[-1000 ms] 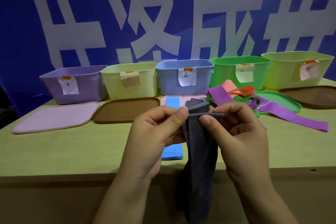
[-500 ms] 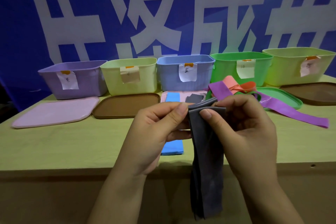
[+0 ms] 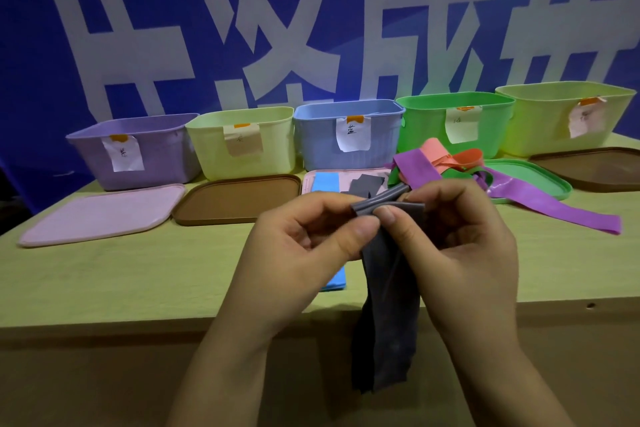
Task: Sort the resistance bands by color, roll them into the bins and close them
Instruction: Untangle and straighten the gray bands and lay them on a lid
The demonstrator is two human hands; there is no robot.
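Note:
A grey resistance band [image 3: 386,315] hangs below the table's front edge, its top end folded over. My left hand [image 3: 298,253] and my right hand [image 3: 460,246] both pinch that folded top between thumb and fingers. A blue band [image 3: 327,182] lies flat behind my hands, partly hidden. A second grey band [image 3: 365,184] rests on the pink lid [image 3: 308,184]. A tangle of purple [image 3: 415,168], salmon [image 3: 434,151] and orange [image 3: 467,158] bands sits to the right, with a purple strip [image 3: 554,208] trailing off. The purple [image 3: 152,156], yellow-green [image 3: 242,149], blue [image 3: 346,139], green [image 3: 453,128] and far-right yellow-green [image 3: 564,118] bins stand open in a row.
Lids lie in front of the bins: a pink one [image 3: 100,215] at left, a brown one [image 3: 239,199], a green one [image 3: 540,177] and a brown one [image 3: 588,172] at right. A blue banner [image 3: 311,28] hangs behind. The table's front edge [image 3: 104,326] runs under my wrists.
The grey band's top end has been folded further over between my thumbs, and the hanging tail has shortened slightly. Both hands stayed in about the same place.

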